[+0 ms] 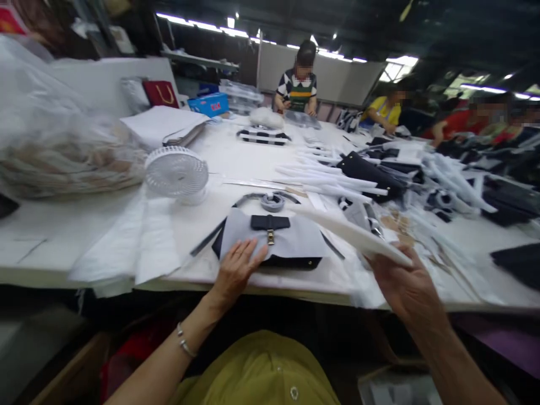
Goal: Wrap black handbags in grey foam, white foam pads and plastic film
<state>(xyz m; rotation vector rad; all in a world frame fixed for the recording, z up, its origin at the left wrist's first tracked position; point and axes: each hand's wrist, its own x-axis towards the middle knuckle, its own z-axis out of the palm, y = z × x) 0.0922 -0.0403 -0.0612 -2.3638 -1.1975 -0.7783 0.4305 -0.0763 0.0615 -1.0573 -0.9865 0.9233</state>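
"What's the biggest thing there?"

"The table (40,222), white and cluttered, running across the view. A person (298,87) in a striped and checked top works at its far side."

"And next?"

"A clear plastic sack (63,129), bulky, at the left end. Then the bag (291,262), black, lying at the near edge right in front of the wearer. A grey sheet (304,239) covers most of its front; the black lower edge shows below."

"Anything else of size?"

"A white slab (369,241), slanting up to the right of the bag, its near end over the table's edge. It's blurred, so I can't tell whether the far end touches anything. A white fan (176,174) stands left of the bag, well apart from the sack's far side."

"How are the hands?"

"The left hand (241,263) is laid out nearly flat, fingers stretched, pressing on the sheet's lower left part and gripping nothing. The right hand (407,281) is closed around the slab's near end, well apart from the bag."

"And the small stuff?"

"A coiled grey strap (272,201) just behind the bag. A gold clasp (270,237) hangs from a black tab (270,222) at the sheet's upper middle. Last, a silver bracelet (185,342) on the left wrist."
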